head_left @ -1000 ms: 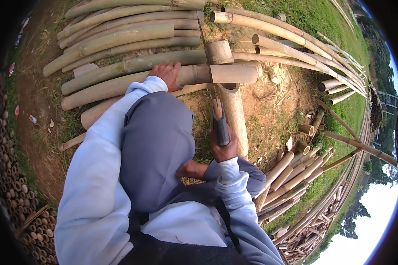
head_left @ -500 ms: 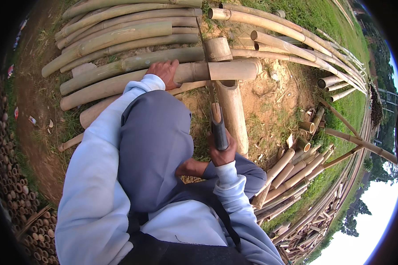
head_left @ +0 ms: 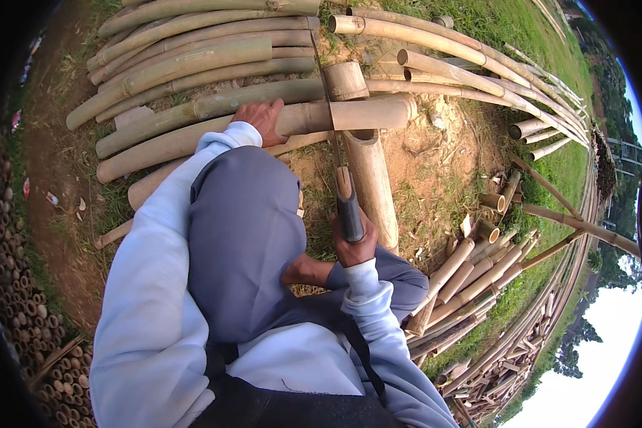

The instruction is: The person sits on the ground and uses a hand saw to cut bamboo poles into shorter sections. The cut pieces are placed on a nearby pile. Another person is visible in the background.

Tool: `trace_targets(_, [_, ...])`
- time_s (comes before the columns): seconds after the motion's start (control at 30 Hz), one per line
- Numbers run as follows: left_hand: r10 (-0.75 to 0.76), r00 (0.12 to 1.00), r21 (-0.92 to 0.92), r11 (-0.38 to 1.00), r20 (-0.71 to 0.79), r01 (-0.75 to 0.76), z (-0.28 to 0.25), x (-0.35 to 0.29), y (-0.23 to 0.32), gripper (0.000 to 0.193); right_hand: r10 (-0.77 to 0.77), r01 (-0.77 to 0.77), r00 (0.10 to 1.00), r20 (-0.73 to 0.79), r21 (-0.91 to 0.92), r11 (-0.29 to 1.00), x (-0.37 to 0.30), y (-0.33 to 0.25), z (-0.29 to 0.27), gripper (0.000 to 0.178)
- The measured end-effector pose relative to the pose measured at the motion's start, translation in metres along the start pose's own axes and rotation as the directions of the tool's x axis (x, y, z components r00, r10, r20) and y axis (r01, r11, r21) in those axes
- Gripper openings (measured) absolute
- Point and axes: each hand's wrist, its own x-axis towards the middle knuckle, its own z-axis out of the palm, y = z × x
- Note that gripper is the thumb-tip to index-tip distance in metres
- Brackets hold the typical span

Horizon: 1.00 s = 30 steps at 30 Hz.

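My left hand (head_left: pixel 262 121) grips a thick bamboo pole (head_left: pixel 305 119) from above, near its right part. The pole's right end lies across an upright-pointing bamboo length (head_left: pixel 373 189) and beside a short bamboo piece (head_left: pixel 346 80). In my right hand (head_left: pixel 357 239) is a handsaw (head_left: pixel 348 207), its dark handle wrapped by closed fingers. The long thin blade points away from me and crosses the pole just right of my left hand. The blade stands in or against the pole; how deep the cut goes I cannot tell. My bent left knee rests close to the pole.
Several long bamboo poles (head_left: pixel 185 71) lie side by side at the far left. More poles (head_left: pixel 464 53) stretch away at the far right. Cut bamboo pieces (head_left: pixel 471 278) are heaped at the right, near a pole frame (head_left: pixel 581 228). Stacked bamboo rings (head_left: pixel 64 385) lie at the left edge.
The whole view has shifted slightly, moving things a little to the left. The saw has moved barely at all against the pole, and both hands keep their hold.
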Motion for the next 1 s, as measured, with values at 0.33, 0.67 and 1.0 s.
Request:
trace_targets(0.33, [-0.017, 1.0, -0.032, 0.999, 0.023, 0.018, -0.003, -0.004, 0.003, 0.07, 0.101, -0.097, 0.991, 0.085, -0.05, 0.994, -0.049, 0.006, -0.029, 0.014])
trace_targets(0.67, [-0.054, 0.998, -0.045, 0.997, 0.036, 0.056, -0.004, -0.008, -0.001, 0.077, 0.115, -0.115, 0.993, -0.008, -0.157, 0.981, -0.121, -0.016, -0.045, 0.022])
trace_targets(1.0, [0.022, 0.991, -0.077, 0.997, 0.131, -0.012, -0.011, 0.004, -0.006, 0.079, -0.013, 0.014, 1.0, -0.02, 0.045, 0.999, 0.009, 0.038, 0.023, 0.021])
